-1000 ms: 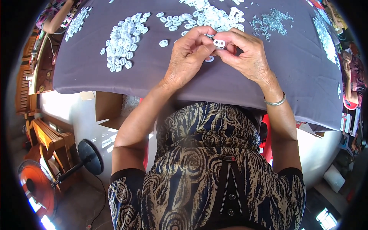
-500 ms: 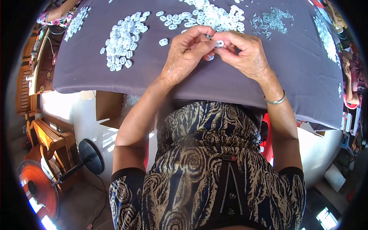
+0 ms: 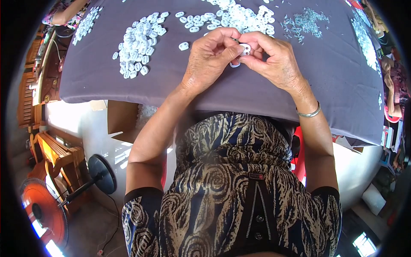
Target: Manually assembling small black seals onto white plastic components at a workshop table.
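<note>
Above the cloth, both hands meet fingertip to fingertip over a small white oval plastic piece (image 3: 245, 50) with two dark holes. My left hand (image 3: 212, 55) pinches its left side between thumb and fingers. From the other side, the thumb and fingers of my right hand (image 3: 274, 59) close on the same piece; a silver bangle circles that wrist. Another white bit (image 3: 234, 65) shows just under the left fingertips, mostly hidden. Beyond the hands spreads a large pile of like white pieces (image 3: 244, 19), and one single piece (image 3: 183, 46) lies left of my left hand.
A heap of white pieces (image 3: 138, 45) sits at the left on the dark tablecloth (image 3: 94, 81). Small metal screws or pins (image 3: 305, 23) are scattered far right. Other people's arms (image 3: 67, 13) show at both sides. An orange fan (image 3: 45, 210) stands lower left, beside wooden furniture.
The white piece between my fingertips has turned, so its face with both holes shows more. My hands have otherwise hardly moved.
</note>
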The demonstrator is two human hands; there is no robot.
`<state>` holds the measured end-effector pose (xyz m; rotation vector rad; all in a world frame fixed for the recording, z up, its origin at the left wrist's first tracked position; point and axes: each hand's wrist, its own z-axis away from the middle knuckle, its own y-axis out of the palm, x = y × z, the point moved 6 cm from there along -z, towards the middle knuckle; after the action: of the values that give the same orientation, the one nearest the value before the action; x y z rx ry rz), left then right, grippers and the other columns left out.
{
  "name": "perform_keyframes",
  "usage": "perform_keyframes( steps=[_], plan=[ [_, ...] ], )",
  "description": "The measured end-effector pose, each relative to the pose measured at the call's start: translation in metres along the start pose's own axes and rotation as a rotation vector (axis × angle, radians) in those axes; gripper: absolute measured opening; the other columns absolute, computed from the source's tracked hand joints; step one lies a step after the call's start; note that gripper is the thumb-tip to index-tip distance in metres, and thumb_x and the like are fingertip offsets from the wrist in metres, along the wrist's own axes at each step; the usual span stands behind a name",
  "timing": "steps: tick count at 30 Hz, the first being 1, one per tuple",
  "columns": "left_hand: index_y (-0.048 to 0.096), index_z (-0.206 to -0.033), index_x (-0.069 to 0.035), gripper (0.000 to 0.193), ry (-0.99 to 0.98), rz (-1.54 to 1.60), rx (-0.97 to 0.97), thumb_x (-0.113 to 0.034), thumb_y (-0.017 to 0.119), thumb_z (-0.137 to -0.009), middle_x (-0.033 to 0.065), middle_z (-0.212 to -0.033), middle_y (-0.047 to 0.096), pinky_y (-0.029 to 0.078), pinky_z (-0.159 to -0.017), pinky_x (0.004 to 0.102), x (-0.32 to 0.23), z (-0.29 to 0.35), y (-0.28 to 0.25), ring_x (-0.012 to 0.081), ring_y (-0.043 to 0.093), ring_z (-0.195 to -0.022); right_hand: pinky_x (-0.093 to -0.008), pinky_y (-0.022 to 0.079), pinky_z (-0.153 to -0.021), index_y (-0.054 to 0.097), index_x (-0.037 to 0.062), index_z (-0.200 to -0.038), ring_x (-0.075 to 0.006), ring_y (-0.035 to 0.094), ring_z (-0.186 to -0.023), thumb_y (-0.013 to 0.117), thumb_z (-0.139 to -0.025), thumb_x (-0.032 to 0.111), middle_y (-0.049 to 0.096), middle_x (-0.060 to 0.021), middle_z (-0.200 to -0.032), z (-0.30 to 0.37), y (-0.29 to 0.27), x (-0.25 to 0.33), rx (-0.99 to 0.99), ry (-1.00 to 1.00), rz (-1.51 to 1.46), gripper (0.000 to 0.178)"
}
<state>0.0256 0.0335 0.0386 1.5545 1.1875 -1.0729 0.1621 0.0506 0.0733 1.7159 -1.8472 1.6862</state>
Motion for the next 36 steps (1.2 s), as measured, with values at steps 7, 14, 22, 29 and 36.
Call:
perform_keyframes(
  steps=[7, 14, 22, 29, 36],
  plan=[
    [0.058, -0.106, -0.002, 0.019, -0.076, -0.080, 0.014, 0.000, 0.059, -0.087, -0.0001, -0.075, 0.060, 0.048, -0.063, 0.0211, -0.003, 0.001, 0.001, 0.0065, 0.055, -0.066, -0.0293, 0.047, -0.054, 0.061, 0.0085, -0.102, -0.0164, 0.055, -0.061, 0.072, -0.073, 0.008, 0.057, -0.0039, -0.077, 0.003, 0.003, 0.012, -0.073, -0.279, 0.253, 0.031],
    [0.059, -0.111, -0.003, 0.025, -0.118, -0.096, 0.094, -0.003, 0.061, -0.086, -0.0004, -0.075, 0.061, 0.049, -0.069, 0.0242, 0.002, 0.001, 0.002, 0.0086, 0.057, -0.070, -0.0385, 0.050, -0.062, 0.055, 0.0041, -0.100, -0.0298, 0.060, -0.074, 0.068, -0.077, 0.012, 0.057, -0.0095, -0.082, 0.006, 0.014, 0.001, 0.074, -0.246, 0.378, 0.028],
    [0.060, -0.112, -0.003, 0.025, -0.164, -0.031, 0.119, -0.001, 0.059, -0.087, -0.0008, -0.074, 0.060, 0.050, -0.066, 0.0240, 0.009, 0.002, 0.002, 0.0079, 0.056, -0.070, -0.0422, 0.048, -0.062, 0.046, 0.0015, -0.089, -0.0346, 0.059, -0.072, 0.063, -0.084, 0.015, 0.057, -0.0133, -0.081, 0.009, 0.022, 0.000, 0.160, -0.215, 0.313, 0.022],
    [0.061, -0.111, -0.005, 0.023, -0.176, 0.118, 0.146, -0.003, 0.059, -0.087, -0.0008, -0.077, 0.059, 0.050, -0.063, 0.0224, 0.011, 0.000, 0.001, 0.0074, 0.056, -0.070, -0.0431, 0.047, -0.062, 0.045, 0.0010, -0.088, -0.0359, 0.059, -0.073, 0.057, -0.089, 0.021, 0.057, -0.0150, -0.078, 0.009, 0.025, -0.001, 0.185, -0.180, 0.323, 0.023],
    [0.059, -0.107, -0.005, 0.022, -0.251, 0.249, 0.100, 0.002, 0.059, -0.086, -0.0002, -0.080, 0.060, 0.047, -0.059, 0.0208, 0.017, -0.004, -0.001, 0.0069, 0.056, -0.067, -0.0417, 0.046, -0.058, 0.048, 0.0027, -0.094, -0.0332, 0.059, -0.067, 0.058, -0.090, 0.022, 0.058, -0.0130, -0.077, 0.009, 0.026, -0.006, 0.103, -0.212, 0.376, 0.022]
  ],
)
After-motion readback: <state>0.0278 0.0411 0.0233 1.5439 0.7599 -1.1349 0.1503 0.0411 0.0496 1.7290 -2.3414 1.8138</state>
